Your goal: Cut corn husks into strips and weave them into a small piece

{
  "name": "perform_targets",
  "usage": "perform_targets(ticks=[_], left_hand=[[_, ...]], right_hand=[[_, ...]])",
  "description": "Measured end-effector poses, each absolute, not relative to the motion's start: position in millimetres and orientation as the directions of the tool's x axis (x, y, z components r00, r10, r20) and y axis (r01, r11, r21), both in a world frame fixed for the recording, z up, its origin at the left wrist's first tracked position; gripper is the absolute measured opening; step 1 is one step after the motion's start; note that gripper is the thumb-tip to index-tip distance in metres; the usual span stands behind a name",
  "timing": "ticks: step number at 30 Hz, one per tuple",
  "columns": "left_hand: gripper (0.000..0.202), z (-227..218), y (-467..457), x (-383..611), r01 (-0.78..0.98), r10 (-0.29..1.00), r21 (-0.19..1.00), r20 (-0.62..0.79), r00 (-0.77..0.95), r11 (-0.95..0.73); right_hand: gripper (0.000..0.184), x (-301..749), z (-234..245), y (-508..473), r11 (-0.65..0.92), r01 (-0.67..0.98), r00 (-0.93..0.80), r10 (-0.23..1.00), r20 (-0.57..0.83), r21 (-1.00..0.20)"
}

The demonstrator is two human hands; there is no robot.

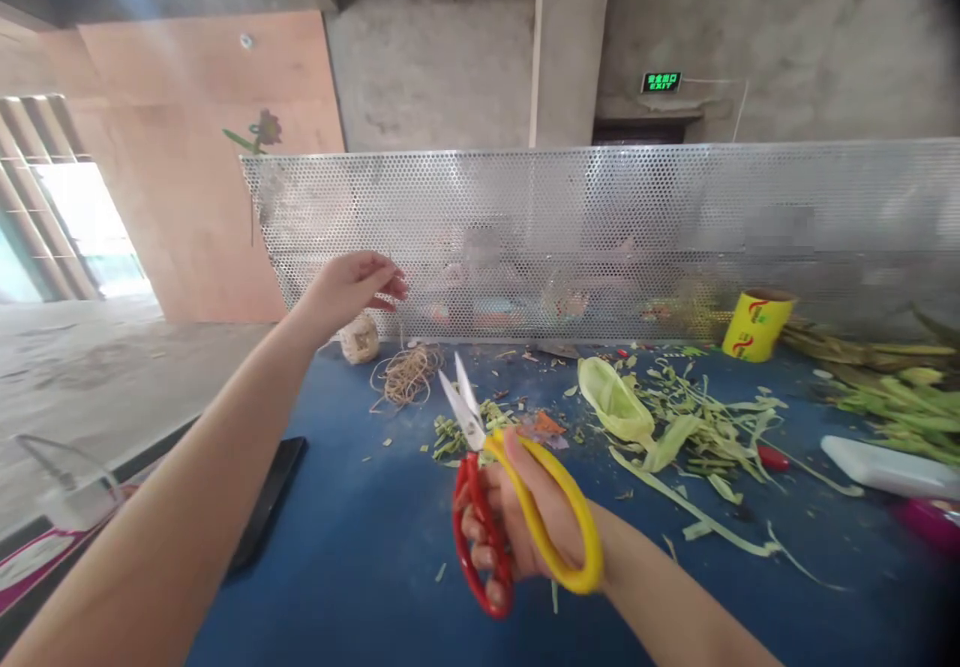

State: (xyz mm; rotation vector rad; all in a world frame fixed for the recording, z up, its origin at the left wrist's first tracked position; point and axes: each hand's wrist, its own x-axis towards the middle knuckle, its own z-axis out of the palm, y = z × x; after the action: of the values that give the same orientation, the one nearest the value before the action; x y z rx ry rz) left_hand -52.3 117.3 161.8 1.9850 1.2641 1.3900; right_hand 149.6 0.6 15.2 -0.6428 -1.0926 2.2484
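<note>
My right hand (517, 532) grips a pair of scissors (510, 492) with one red and one yellow handle; the white blades point up and away, slightly apart, above the blue table (360, 557). My left hand (349, 287) is raised near the perforated metal screen (600, 237), fingers bent together in a pinch with a small red thing at the fingertips that I cannot make out. Below it lie a pile of tan rubber bands (405, 375) and a small twine ball (360, 339).
Green leaf scraps and stems (675, 427) litter the table's middle and right. A yellow tape roll (756, 325) stands by the screen, green stalks (892, 387) lie far right, a white box (885, 465) near them. A black phone (270, 507) lies at the left edge.
</note>
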Motion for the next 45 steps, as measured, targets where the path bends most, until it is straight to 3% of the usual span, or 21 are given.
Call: perform_targets(ticks=[10,15,21,45], left_hand=[[0.013,142,88,-55,0.290,0.856,0.807,0.501,0.127,-0.515],[0.015,131,80,-52,0.266,0.870,0.829,0.468,0.152,-0.493],[0.014,121,73,-51,0.245,0.867,0.835,0.447,0.221,-0.493],[0.014,94,71,-71,0.051,0.945,0.958,0.266,0.192,-0.281]], right_hand=[[0.081,115,31,26,-0.656,-0.299,-0.876,0.477,-0.073,-0.693],[0.083,109,25,27,-0.676,-0.247,-0.920,0.390,-0.052,-0.695],[0.080,109,29,24,-0.659,-0.316,-0.892,0.451,-0.022,-0.683],[0.081,110,21,30,-0.672,-0.355,-0.901,0.431,0.047,-0.650]])
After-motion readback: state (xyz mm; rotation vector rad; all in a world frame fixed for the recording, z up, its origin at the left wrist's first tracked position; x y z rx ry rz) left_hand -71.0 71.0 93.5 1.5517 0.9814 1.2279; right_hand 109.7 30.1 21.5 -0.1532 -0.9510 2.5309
